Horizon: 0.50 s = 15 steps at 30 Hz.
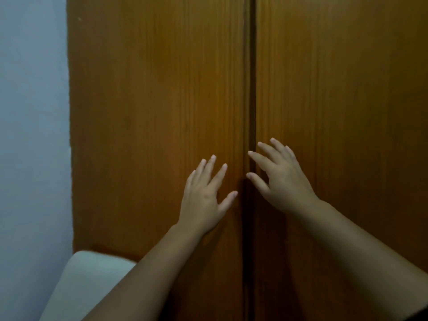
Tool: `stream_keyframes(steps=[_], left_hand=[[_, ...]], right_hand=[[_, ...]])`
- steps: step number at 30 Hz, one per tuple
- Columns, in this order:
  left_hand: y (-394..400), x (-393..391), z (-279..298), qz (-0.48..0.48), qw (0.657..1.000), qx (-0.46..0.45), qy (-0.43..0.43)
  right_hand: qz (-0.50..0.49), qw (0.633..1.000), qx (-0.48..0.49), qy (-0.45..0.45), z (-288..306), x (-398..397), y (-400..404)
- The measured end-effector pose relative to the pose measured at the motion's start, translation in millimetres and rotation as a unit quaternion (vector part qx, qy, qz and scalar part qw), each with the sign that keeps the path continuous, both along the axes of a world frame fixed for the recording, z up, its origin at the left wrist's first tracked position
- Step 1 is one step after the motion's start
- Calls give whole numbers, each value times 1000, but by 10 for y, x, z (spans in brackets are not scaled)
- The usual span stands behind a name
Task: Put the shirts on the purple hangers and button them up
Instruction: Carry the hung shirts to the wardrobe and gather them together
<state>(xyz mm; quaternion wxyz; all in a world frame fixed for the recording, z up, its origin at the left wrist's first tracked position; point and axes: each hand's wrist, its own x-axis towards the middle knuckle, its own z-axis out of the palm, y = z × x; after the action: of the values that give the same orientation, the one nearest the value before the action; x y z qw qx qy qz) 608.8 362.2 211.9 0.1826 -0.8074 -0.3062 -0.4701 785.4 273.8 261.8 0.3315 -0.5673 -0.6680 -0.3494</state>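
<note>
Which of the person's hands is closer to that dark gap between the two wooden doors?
Right. The right hand has fingertips reaching the dark vertical gap; the left hand lies spread on the left brown wooden door.

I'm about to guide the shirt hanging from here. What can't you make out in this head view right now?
- Shirts and purple hangers: none in view; the shut wooden doors fill the frame and hide whatever is behind them.
- Door handles: none visible near the centre seam.
- Left hand and right hand: spread and empty, but actual contact with the wood is unclear.
- Pale object at lower left: cut off, unidentifiable.
</note>
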Motion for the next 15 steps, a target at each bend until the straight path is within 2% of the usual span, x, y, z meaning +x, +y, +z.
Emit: stream_keyframes(steps=[4, 9, 15], left_hand=[[129, 126, 589, -23, 1000, -12, -4], [199, 33, 1293, -51, 998, -44, 0], [264, 8, 1915, -47, 995, -82, 7]], right_hand=[[-24, 998, 4, -53, 673, 59, 58], [-39, 988, -52, -138, 1457, -126, 80], [-32, 980, -96, -170, 2134, -228, 156]])
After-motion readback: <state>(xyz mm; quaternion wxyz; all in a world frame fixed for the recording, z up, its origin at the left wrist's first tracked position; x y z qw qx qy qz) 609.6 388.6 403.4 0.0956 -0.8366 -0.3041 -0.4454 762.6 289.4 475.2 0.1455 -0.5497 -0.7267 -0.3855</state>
